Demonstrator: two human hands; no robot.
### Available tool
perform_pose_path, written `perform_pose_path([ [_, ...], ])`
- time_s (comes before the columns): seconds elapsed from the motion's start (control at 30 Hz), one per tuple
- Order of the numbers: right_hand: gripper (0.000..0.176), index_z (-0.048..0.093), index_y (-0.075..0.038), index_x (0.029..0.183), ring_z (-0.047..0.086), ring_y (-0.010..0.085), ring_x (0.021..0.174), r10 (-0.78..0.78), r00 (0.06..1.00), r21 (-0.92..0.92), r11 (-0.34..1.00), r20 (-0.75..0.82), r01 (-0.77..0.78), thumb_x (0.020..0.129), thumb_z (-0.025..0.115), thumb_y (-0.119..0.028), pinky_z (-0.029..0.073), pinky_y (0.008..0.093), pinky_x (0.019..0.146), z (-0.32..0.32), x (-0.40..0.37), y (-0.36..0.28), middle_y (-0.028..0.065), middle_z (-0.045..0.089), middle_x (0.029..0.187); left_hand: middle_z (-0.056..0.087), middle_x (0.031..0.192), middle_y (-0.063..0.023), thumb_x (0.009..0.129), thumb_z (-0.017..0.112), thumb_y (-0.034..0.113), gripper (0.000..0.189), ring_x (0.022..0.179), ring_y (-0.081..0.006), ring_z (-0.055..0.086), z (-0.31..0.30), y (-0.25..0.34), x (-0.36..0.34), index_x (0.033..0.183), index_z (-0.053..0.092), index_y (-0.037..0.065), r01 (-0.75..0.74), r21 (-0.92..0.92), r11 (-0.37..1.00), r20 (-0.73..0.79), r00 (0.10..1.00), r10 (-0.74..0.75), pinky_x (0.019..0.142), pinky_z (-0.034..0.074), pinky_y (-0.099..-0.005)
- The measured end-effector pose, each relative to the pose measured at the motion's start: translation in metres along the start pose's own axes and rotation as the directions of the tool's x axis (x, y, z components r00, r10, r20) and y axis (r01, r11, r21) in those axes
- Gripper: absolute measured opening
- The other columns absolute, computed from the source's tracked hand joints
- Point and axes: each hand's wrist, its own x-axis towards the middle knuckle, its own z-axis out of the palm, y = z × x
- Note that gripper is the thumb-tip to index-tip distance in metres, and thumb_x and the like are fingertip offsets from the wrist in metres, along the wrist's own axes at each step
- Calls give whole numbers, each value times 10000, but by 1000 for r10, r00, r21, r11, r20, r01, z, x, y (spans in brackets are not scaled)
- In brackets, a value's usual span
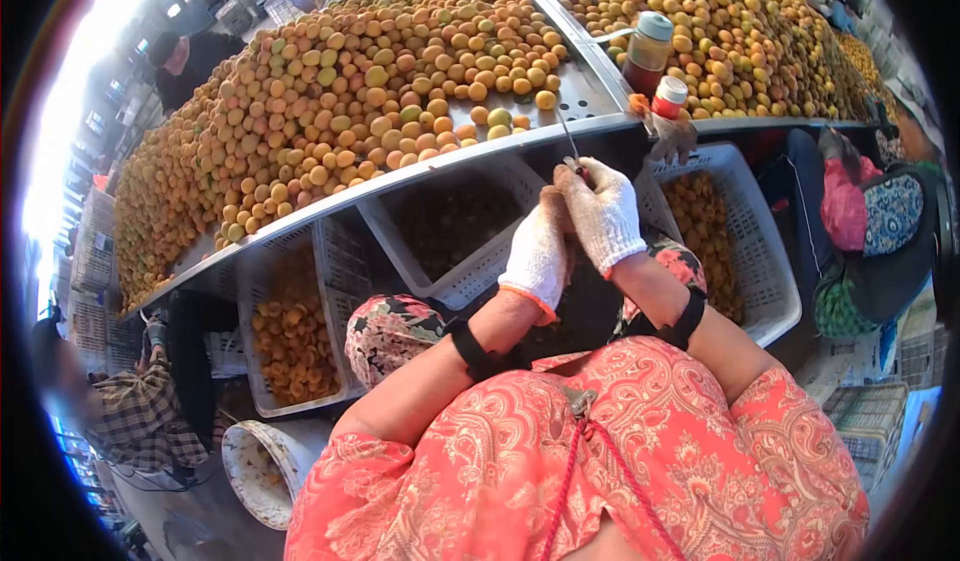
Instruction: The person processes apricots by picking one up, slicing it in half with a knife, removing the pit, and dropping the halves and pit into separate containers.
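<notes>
My right hand (606, 211), in a white knit glove, is closed around a small knife (571, 162). The knife's thin blade points up and away, toward the metal table edge. Close against it is my left hand (538, 249), in a white glove with an orange cuff, its fingers curled; whatever they hold is hidden. Both hands meet above my lap, just in front of the sorting table's rim (430, 169). Heaps of yellow-orange apricots (340, 91) cover the table beyond.
Crates hold apricot halves at left (292, 336) and right (703, 231); a darker crate (440, 283) sits between. Two jars (648, 49) (669, 97) stand on the table. A white bucket (262, 473) is at lower left. Other people sit on both sides.
</notes>
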Motion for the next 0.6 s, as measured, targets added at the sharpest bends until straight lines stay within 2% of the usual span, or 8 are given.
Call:
perform_pose_path([
  [0.07, 226, 683, 4, 888, 663, 229, 646, 8, 1000, -104, 995, -2, -8, 904, 645, -219, 492, 340, 620, 7, 11, 11, 158, 665, 699, 453, 499, -7, 969, 337, 686, 613, 324, -148, 408, -4, -2, 15, 849, 546, 122, 64, -20, 998, 19, 998, -64, 297, 276, -278],
  [0.1, 226, 683, 4, 888, 663, 229, 646, 10, 1000, -115, 993, 3, -9, 904, 645, -219, 492, 340, 620, 12, 14, 17, 158, 665, 699, 453, 499, -7, 969, 337, 686, 613, 324, -148, 408, -9, -1, 19, 849, 546, 122, 67, -32, 997, 20, 998, -66, 297, 276, -278],
  [0.2, 254, 682, -27, 889, 659, 375, 752, 89, 993, -347, 936, 74, -58, 900, 621, -274, 502, 413, 670, 25, 23, 28, 198, 669, 778, 458, 490, -14, 948, 316, 725, 657, 332, -163, 430, -24, 2, 35, 751, 531, 137, 273, -67, 960, 36, 962, -271, 304, 283, -270],
  [0.3, 235, 678, -37, 916, 666, 387, 796, 134, 988, -406, 909, 78, -91, 893, 623, -264, 513, 423, 695, 44, 30, 38, 203, 674, 805, 485, 513, 4, 960, 336, 669, 575, 325, -173, 426, -37, -4, 53, 834, 562, 155, 338, -180, 924, 0, 939, -344, 301, 286, -289],
  [0.37, 225, 674, -39, 913, 666, 393, 808, 81, 993, -449, 893, 82, -35, 874, 634, -257, 519, 430, 699, 58, 31, 38, 204, 676, 816, 475, 524, 21, 913, 362, 714, 571, 339, -164, 389, -46, -4, 56, 835, 572, 190, 370, -219, 903, -22, 923, -383, 333, 248, -294],
  [0.43, 213, 660, -37, 868, 659, 397, 793, -27, 987, -468, 878, 157, 98, 833, 665, -247, 519, 446, 689, 70, 28, 38, 210, 668, 798, 453, 528, 47, 855, 384, 773, 574, 361, -156, 339, -58, -6, 56, 786, 558, 230, 441, -417, 795, 74, 888, -455, 380, 197, -291],
  [0.5, 147, 619, -10, 831, 625, 347, 622, -208, 959, -425, 863, 192, 273, 828, 673, -147, 468, 394, 560, 82, 25, 43, 190, 612, 683, 420, 521, 67, 825, 388, 808, 569, 378, -149, 300, -61, 1, 51, 715, 520, 265, 478, -442, 759, 37, 855, -517, 416, 164, -284],
  [0.6, 142, 600, -25, 807, 608, 350, 605, -262, 922, -400, 842, 286, 363, 784, 702, -121, 464, 388, 552, 87, 23, 35, 180, 581, 678, 380, 504, 77, 808, 399, 830, 579, 379, -128, 308, -67, 13, 33, 667, 478, 273, 502, -458, 734, 77, 845, -530, 408, 181, -272],
])
